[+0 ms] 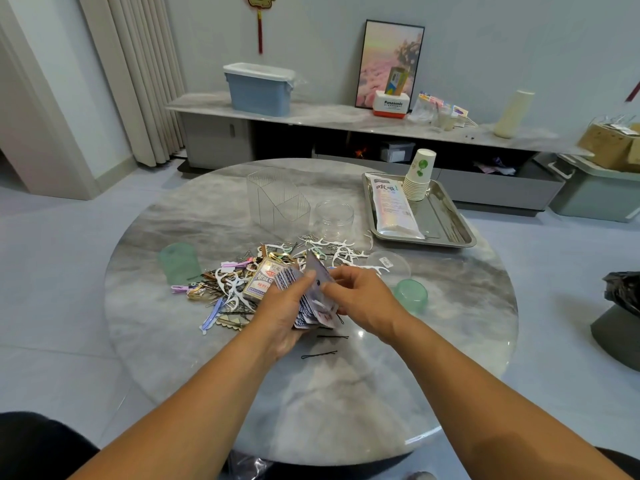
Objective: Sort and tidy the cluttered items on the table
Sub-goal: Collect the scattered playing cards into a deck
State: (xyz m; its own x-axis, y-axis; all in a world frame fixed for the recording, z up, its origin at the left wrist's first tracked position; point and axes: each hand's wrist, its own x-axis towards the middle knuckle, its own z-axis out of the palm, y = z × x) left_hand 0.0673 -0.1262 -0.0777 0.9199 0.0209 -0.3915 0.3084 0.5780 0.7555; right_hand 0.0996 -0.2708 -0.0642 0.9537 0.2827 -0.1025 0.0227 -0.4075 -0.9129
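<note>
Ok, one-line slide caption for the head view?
Both hands gather blue-backed playing cards above mixed clutter on a round grey marble table.

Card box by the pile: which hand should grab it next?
Probably right. The left hand grips the cards; the right hand only pinches one, so it frees up sooner. The card box lies just beyond.

blue bin, framed picture on sideboard.
</note>
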